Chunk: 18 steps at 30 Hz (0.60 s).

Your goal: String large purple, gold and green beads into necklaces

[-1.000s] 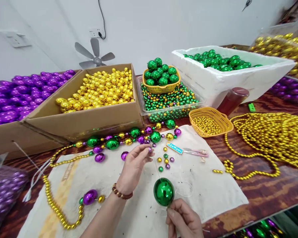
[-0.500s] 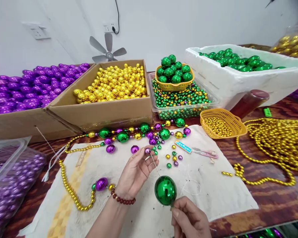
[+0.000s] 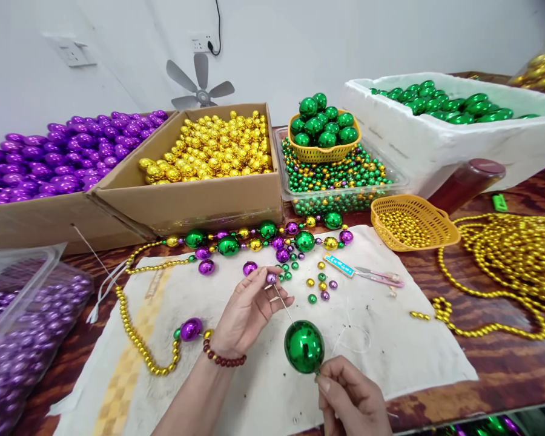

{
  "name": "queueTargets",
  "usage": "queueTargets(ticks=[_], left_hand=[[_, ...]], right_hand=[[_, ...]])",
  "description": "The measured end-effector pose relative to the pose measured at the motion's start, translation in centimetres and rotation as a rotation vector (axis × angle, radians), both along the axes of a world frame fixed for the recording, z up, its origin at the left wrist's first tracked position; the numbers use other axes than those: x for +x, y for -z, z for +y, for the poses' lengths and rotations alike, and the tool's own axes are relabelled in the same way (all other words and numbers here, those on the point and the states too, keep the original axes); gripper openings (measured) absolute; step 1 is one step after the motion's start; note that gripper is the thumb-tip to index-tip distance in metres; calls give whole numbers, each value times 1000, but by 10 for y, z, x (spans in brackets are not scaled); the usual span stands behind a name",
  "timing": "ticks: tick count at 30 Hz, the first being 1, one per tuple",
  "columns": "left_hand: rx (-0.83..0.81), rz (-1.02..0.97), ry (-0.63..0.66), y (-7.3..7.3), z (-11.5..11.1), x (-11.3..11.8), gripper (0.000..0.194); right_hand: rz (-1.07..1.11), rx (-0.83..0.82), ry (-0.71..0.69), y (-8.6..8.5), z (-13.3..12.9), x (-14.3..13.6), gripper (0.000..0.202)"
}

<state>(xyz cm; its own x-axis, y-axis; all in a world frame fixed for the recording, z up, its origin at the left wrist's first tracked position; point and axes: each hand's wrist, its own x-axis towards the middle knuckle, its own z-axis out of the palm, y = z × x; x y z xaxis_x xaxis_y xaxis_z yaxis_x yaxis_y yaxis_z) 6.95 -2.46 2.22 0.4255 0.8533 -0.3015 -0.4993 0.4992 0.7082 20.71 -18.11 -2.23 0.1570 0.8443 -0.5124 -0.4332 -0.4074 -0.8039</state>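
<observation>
My left hand, wearing a dark red bead bracelet, pinches a small purple bead between thumb and fingertips. From that bead a thin, straight needle slopes down into a large shiny green ball. Just below the ball, the closed thumb and fingers of my right hand grip the needle's lower end, mostly hidden by the fingertips. A clear thread loops on the white cloth beside them. By my left wrist lies a gold bead string with a purple ball.
Loose small beads and pink-handled scissors rest on the cloth. Behind stand a cardboard box of gold balls, a clear bead tub and a white foam box. An orange basket and gold strands lie right.
The view has shifted slightly, so the surroundings sit a little further right. Both hands keep their grips, with the purple bead and green ball nearly unmoved between them.
</observation>
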Motion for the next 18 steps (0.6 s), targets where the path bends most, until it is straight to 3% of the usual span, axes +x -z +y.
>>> queueTargets(ticks=[6, 12, 14, 18], left_hand=[[85, 172, 87, 1, -23, 0, 23], [98, 280, -46, 7, -44, 19, 25], [209, 439, 20, 5, -45, 24, 24], [633, 709, 356, -5, -51, 35, 21]], right_hand=[[-15, 94, -48, 16, 10, -11, 41], [-141, 177, -173, 14, 20, -11, 36], [-275, 207, -136, 7, 22, 1, 30], [-343, 274, 47, -6, 30, 30, 28]])
